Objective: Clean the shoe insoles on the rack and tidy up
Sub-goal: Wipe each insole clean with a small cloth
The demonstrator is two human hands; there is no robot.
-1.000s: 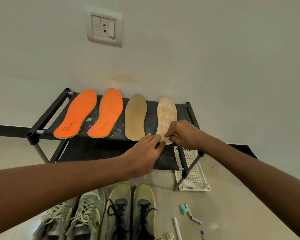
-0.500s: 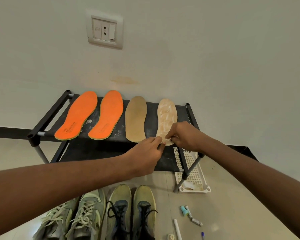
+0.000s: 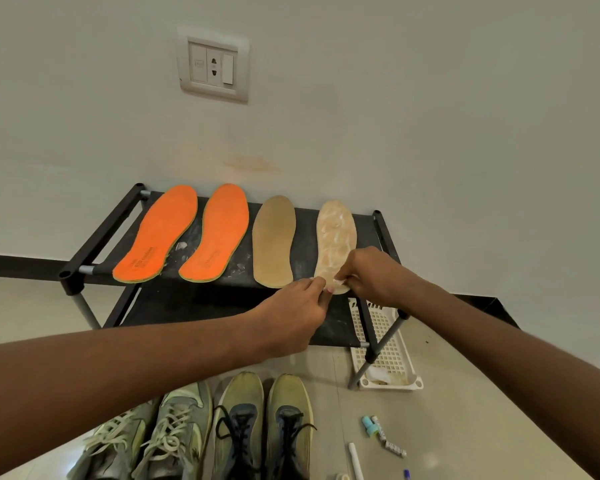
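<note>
- The pale insole (image 3: 336, 242) lies at the right end of the rack's (image 3: 101, 237) top shelf, heel end toward me, its surface covered with a whitish, blotchy film.
- My left hand (image 3: 291, 317) and right hand (image 3: 371, 275) meet at that near heel end. Both sets of fingers are curled and pinch a small pale bit at the heel edge; whether it is a wipe or a lifted flap of film, I cannot tell.
- Judgement: the step in hand is working this insole from the heel. To do it well I should keep one hand pinning the heel, so the insole does not slide off the shelf's near edge, and draw the other slowly toward the toe.
- The tan insole (image 3: 274, 240) lies just beside it on the left; two orange insoles (image 3: 187, 233) lie farther left. None overlap.
- Pale specks mark the dark shelf between the insoles; these need wiping in the tidy-up.
- On the floor near me stand two pairs of shoes (image 3: 201, 431); a white basket (image 3: 388, 355) sits under the rack's right end, with small tubes (image 3: 378, 427) nearer to me.
</note>
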